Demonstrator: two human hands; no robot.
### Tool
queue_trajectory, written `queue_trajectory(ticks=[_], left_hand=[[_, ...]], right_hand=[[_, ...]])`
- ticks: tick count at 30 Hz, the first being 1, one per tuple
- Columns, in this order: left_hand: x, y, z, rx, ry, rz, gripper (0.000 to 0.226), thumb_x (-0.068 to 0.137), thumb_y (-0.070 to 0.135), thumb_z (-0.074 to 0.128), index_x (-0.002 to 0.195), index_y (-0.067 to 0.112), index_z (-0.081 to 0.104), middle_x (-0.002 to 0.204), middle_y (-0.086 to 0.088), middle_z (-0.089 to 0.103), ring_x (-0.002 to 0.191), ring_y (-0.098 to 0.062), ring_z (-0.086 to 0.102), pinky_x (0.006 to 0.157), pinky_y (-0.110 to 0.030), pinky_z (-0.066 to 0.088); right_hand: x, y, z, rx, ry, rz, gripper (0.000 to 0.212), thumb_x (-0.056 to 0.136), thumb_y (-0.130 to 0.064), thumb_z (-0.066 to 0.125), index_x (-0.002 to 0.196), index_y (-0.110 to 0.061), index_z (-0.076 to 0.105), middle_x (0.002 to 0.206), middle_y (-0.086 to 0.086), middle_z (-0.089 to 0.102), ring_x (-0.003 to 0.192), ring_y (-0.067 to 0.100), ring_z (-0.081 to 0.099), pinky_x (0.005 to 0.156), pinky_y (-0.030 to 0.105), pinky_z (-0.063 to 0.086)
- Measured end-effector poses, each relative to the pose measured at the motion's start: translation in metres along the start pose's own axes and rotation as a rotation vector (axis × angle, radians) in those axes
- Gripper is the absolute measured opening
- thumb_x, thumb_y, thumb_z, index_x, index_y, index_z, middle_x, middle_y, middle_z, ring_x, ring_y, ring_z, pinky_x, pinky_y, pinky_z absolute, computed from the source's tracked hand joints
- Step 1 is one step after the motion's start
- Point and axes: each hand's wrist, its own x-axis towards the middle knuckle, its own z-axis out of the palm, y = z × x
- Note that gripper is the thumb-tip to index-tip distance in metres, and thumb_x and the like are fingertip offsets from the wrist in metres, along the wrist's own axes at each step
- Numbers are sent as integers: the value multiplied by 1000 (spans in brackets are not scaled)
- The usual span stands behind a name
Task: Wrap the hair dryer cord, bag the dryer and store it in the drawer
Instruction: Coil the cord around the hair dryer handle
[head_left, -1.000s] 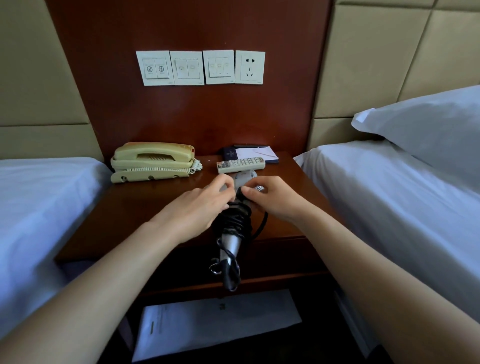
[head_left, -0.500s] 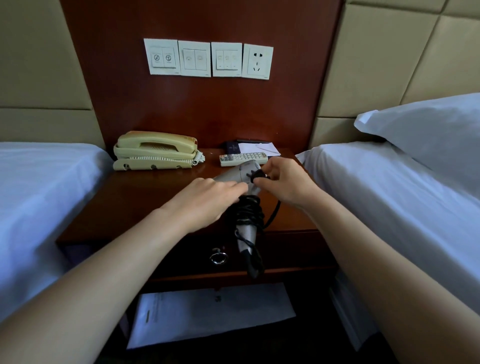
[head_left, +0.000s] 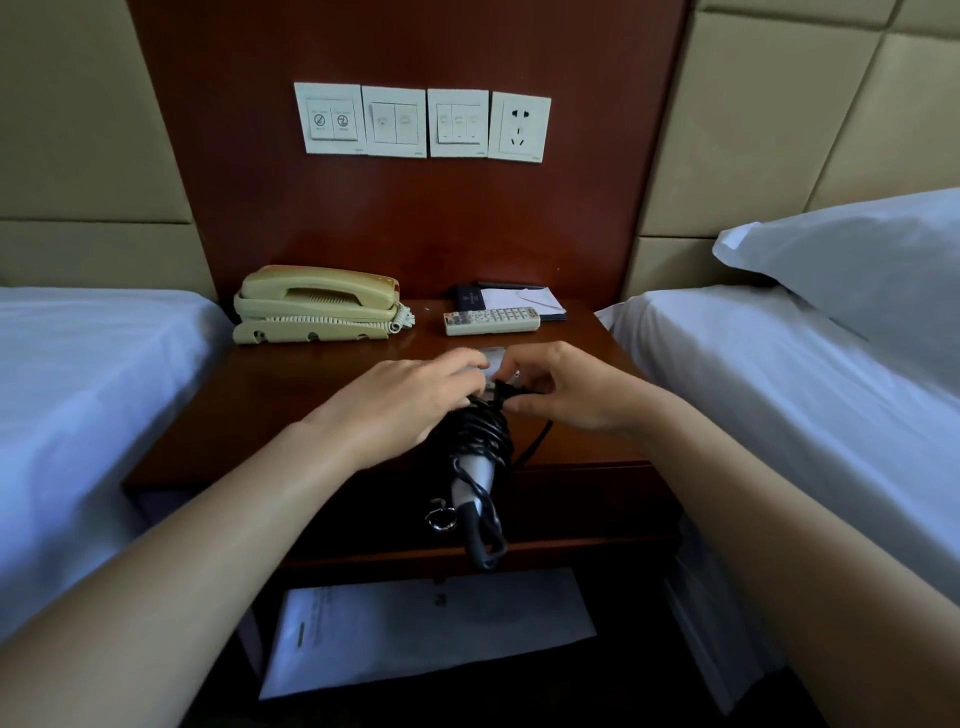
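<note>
**Two hands on a half-bundled dryer**

Both hands meet over the front of the nightstand (head_left: 311, 410), with the hair dryer (head_left: 475, 470) held between them above its edge. The left hand (head_left: 402, 402) is closed around the upper handle where the cord (head_left: 480, 431) is coiled thickest. The right hand (head_left: 566, 389) has its fingertips pinched on the black plug end, just beside the dryer's pale barrel.

It looks like a light, rigid plastic thing, easy to carry one-handed. The cord is the awkward part: springy, likely to unwind if the plug end is let go, so I would keep the loops pinned against the handle and tuck the tail under them. The smooth silvery handle could slip, and the coils give the better purchase.

As for looks: a silver-grey body, a dark lower handle pointing down towards the drawer (head_left: 571, 499), many black turns bunched around the middle, one slack loop hanging off to the right. No bag is in sight that I can name.
</note>
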Motion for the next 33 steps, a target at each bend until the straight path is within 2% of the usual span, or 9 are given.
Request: queue_trajectory(ticks=[4, 9, 13, 17, 20, 24, 26, 29, 33], left_hand=[[-1, 0, -1, -83, -6, -77, 15, 97, 15, 47, 111, 11, 51, 98, 1, 60, 80, -25, 63, 63, -34, 42], [-3, -3, 2, -225, 45, -121, 10, 96, 12, 51, 105, 8, 54, 69, 16, 43, 61, -8, 45, 55, -20, 32], [-2, -6, 10, -316, -12, -147, 7, 97, 16, 47, 102, 12, 51, 84, 7, 53, 78, -12, 49, 68, -21, 37], [-2, -9, 10, -387, -66, -208, 11, 97, 17, 47, 107, 15, 46, 104, 4, 59, 96, -13, 54, 81, -29, 42], [-3, -14, 13, -344, -85, -193, 22, 96, 21, 49, 117, 14, 52, 107, 7, 59, 102, -9, 52, 87, -28, 42], [-6, -21, 21, -42, -13, -58, 29, 95, 31, 38, 99, 14, 62, 90, 3, 60, 87, -17, 54, 75, -29, 45], [-4, -20, 22, 29, 1, -19, 34, 91, 34, 31, 93, 16, 60, 84, 4, 59, 80, -18, 58, 71, -24, 39], [-1, -19, 23, -18, -38, -60, 37, 91, 36, 27, 101, 17, 58, 93, 4, 58, 91, -18, 56, 78, -23, 32], [5, -15, 24, -27, -85, -75, 38, 96, 38, 27, 113, 19, 56, 104, 4, 58, 101, -17, 53, 89, -27, 37]], right_hand=[[0, -2, -1, 139, -46, -24, 11, 85, -13, 65, 92, -19, 59, 78, 16, 63, 70, 15, 51, 69, 27, 39], [4, 2, 2, 252, -96, -4, 9, 90, -12, 58, 95, -21, 59, 94, 24, 66, 79, 13, 56, 75, 25, 42], [6, 11, 8, 338, -146, 33, 12, 91, -17, 56, 95, -28, 59, 99, 16, 65, 91, 15, 55, 88, 34, 41], [10, 11, 10, 409, -183, 78, 10, 80, -31, 61, 89, -35, 62, 113, 24, 61, 103, 26, 56, 101, 45, 39], [15, 12, 10, 423, -230, 111, 11, 81, -27, 62, 90, -33, 63, 119, 26, 57, 103, 26, 55, 97, 39, 39], [20, 12, 8, 356, -247, 132, 8, 86, -27, 60, 87, -35, 63, 96, 12, 61, 89, 17, 52, 81, 34, 40], [20, 12, 10, 331, -212, 129, 12, 91, -22, 57, 86, -32, 62, 89, 8, 58, 83, 15, 50, 77, 31, 39], [19, 10, 18, 289, -48, 64, 11, 91, -14, 58, 87, -17, 67, 77, 1, 58, 75, 12, 49, 73, 25, 38], [13, 8, 28, 32, 278, 201, 13, 84, -28, 66, 76, -17, 69, 77, -2, 69, 79, 16, 62, 74, 31, 50]])
